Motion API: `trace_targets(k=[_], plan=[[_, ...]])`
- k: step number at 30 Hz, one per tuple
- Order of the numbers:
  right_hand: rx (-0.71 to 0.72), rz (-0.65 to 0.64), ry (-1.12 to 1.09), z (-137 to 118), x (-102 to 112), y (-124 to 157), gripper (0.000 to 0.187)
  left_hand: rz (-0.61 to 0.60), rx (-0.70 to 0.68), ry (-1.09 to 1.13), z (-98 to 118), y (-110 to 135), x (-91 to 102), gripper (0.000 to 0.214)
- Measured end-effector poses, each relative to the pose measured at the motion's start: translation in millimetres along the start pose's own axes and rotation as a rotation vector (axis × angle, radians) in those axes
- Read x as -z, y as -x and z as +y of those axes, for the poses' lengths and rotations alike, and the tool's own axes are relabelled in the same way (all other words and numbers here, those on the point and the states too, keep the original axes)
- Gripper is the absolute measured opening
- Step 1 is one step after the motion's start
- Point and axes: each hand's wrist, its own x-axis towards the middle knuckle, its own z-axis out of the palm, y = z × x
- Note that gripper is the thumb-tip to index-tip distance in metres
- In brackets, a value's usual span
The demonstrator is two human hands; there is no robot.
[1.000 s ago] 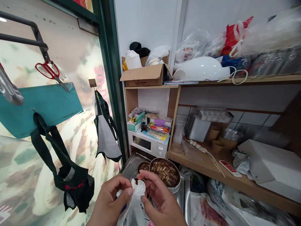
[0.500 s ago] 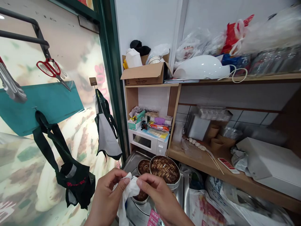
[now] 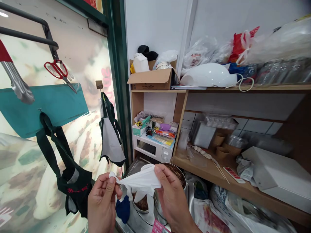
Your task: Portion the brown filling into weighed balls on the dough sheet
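Note:
Both my hands are low in the head view, pulling a thin white plastic bag [image 3: 139, 182] apart between them. My left hand [image 3: 103, 202] pinches one edge of the bag with thumb and forefinger. My right hand [image 3: 171, 199] grips the other edge, fingers closed on the plastic. Under the bag stand round metal steamers with woven bamboo lids [image 3: 179, 176] on a steel counter [image 3: 136, 165]. Something dark blue [image 3: 123, 208] shows below my left hand.
A white microwave [image 3: 153, 149] sits at the shelf foot with boxes on it. Wooden shelves [image 3: 218, 173] to the right hold cups, skewers, a white box [image 3: 279, 176]. On the left wall hang red scissors [image 3: 58, 71], tongs [image 3: 17, 84] and dark aprons [image 3: 70, 181].
The bunched white bag has been drawn open: my hands moved apart, the left one down and left, and the plastic now stretches between them over the steamers.

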Motion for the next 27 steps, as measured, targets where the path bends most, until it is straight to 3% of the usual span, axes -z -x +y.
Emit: trace_targets(k=[4,7,9,11,13,18,21,27], plan=[[0.013,-0.014,0.116,-2.4,1.7,-3.9,0.023,-0.031,0.057,0.003,7.8,-5.8,4.4,0.030],[-0.057,-0.071,0.060,-7.1,-5.2,-4.4,0.025,-0.111,0.017,0.022,4.0,-11.6,6.2,0.026],[-0.111,-0.107,-0.012,-8.3,-9.8,-4.6,0.024,-0.255,0.098,0.051,-6.1,-10.5,6.3,0.040],[-0.138,-0.114,-0.074,-7.4,-11.3,-5.5,0.022,-0.431,0.232,0.026,-18.0,-3.7,6.5,0.069],[-0.152,-0.095,-0.110,-5.6,-8.4,-7.5,0.022,-0.514,0.289,-0.088,-24.5,6.4,7.5,0.085],[-0.134,-0.001,-0.089,-6.9,10.4,-14.5,0.023,-0.477,0.333,-0.307,-4.5,19.4,14.6,0.066],[-0.105,0.045,-0.087,-11.0,19.4,-16.4,0.022,-0.472,0.342,-0.305,7.8,15.4,22.9,0.062],[-0.107,0.083,-0.098,-14.7,25.0,-11.0,0.023,-0.472,0.350,-0.220,12.6,10.3,36.9,0.064]])
